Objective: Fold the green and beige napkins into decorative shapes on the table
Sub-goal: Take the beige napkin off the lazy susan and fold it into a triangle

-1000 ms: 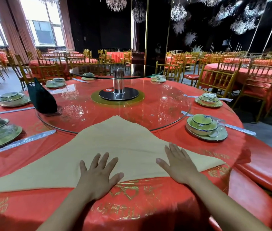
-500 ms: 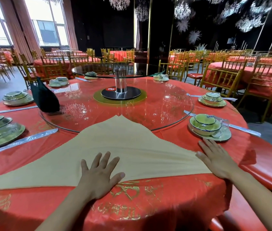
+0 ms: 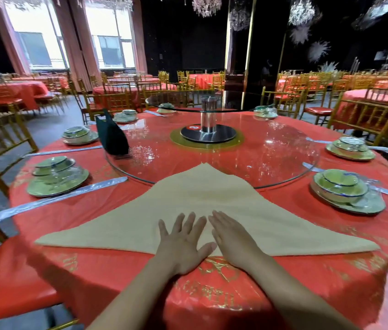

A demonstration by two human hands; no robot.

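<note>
Beige napkin (image 3: pixel 200 206): 1 item, head view. It lies flat as a wide triangle on the red tablecloth (image 3: pixel 93 270), with the long edge toward me. The far tip rests over the near rim of the glass turntable (image 3: pixel 271 158).

My left hand (image 3: pixel 183 244): palm down on the middle of the napkin's near edge, fingers straight and spread, heel on the red cloth. It grips nothing.

My right hand (image 3: pixel 233 241): palm down just beside the left, fingers straight and held together, pointing away and slightly left. It also grips nothing. The left thumb reaches to the edge of the right hand; whether they touch, I cannot tell.

Green napkin (image 3: pixel 111 136): 1 item, dark, already folded and standing upright on the left edge of the turntable, well apart from the beige one.

Turntable fittings: 1 metal post (image 3: pixel 208 115) on a dark round base at the centre, carrying a smaller glass tier (image 3: pixel 178 101) above.

Place settings: 1 stack of green-rimmed dishes near right (image 3: pixel 345 191) and 1 near left (image 3: pixel 57 175), with more round the far side of the table. A long clear-wrapped strip (image 3: pixel 57 198) lies beside the near-left stack; its contents are not legible.

Surroundings: gold chairs (image 3: pixel 364 115), further red-covered tables, chandeliers (image 3: pixel 206 4), 2 bright windows (image 3: pixel 109 39) at the back left.
</note>
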